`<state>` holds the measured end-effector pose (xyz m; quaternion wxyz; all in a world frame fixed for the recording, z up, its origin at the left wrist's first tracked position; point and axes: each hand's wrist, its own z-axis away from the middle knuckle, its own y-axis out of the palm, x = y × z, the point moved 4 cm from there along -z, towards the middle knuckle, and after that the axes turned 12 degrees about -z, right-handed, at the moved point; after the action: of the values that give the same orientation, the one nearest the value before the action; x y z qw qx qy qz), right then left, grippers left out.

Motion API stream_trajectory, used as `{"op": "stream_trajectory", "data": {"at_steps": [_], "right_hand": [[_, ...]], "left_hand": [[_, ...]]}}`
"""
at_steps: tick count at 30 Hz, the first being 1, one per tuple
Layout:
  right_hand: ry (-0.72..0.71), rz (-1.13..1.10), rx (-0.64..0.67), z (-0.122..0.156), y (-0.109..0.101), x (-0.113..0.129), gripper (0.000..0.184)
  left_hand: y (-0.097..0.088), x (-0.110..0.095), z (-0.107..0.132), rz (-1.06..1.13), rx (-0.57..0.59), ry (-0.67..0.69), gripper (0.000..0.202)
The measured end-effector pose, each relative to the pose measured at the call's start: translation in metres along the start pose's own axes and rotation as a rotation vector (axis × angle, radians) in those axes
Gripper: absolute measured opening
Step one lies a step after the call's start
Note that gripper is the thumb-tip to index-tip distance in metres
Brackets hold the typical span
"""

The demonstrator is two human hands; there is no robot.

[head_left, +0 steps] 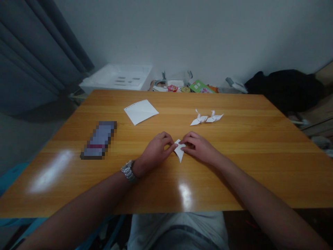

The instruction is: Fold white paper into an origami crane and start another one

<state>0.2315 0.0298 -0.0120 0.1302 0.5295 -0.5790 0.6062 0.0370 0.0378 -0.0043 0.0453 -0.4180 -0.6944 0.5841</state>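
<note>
A small piece of folded white paper (180, 153), kite-like with its point toward me, lies on the wooden table between my hands. My left hand (159, 148) pinches its left edge between thumb and fingers; a metal watch (128, 171) circles that wrist. From the other side, my right hand (197, 147) grips the paper's right edge, its fingertips covering part of the upper corner. Beyond my right hand stand two folded paper cranes, a left one (199, 119) and a right one (214, 117), side by side.
A white sheet with a perforated edge (141, 111) lies at the back left. Nearer on the left is a blurred-out phone (99, 140). Behind the table's far edge are a white tray (117, 78), a green packet (201, 86) and a dark cloth heap (286, 85).
</note>
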Motion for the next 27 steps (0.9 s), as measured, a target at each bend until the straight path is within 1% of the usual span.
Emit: {"op": "stream_trajectory", "data": {"at_steps": [4, 5, 8, 12, 15, 17, 20, 24, 27], "right_hand": [[-0.018, -0.012, 0.025, 0.0, 0.0, 0.002, 0.018], [-0.027, -0.015, 0.03, 0.0, 0.001, 0.004, 0.018], [-0.043, -0.024, 0.038, 0.0, 0.0, 0.007, 0.016], [-0.009, -0.043, 0.021, 0.0, -0.003, 0.008, 0.01], [0.025, -0.039, 0.017, 0.0, -0.007, 0.007, 0.013], [0.027, -0.034, 0.033, 0.001, -0.011, 0.008, 0.012], [0.005, -0.045, 0.08, 0.003, -0.013, 0.01, 0.003], [-0.041, -0.051, 0.128, 0.005, -0.012, 0.013, 0.011], [-0.077, -0.035, 0.179, 0.005, -0.007, 0.017, 0.014]], "left_hand": [[0.003, 0.002, 0.002, -0.067, 0.023, 0.06, 0.006], [0.003, 0.002, 0.002, -0.077, 0.029, 0.073, 0.006], [0.005, 0.003, 0.004, -0.096, 0.042, 0.085, 0.019], [0.005, 0.003, 0.004, -0.095, 0.052, 0.08, 0.018], [0.005, 0.004, 0.004, -0.092, 0.05, 0.082, 0.018], [0.006, 0.005, 0.004, -0.094, 0.045, 0.088, 0.019], [0.007, 0.005, 0.005, -0.102, 0.044, 0.103, 0.019], [0.004, 0.0, 0.005, -0.138, 0.043, 0.143, 0.019], [0.004, -0.007, 0.006, -0.105, 0.1, 0.196, 0.018]]}}
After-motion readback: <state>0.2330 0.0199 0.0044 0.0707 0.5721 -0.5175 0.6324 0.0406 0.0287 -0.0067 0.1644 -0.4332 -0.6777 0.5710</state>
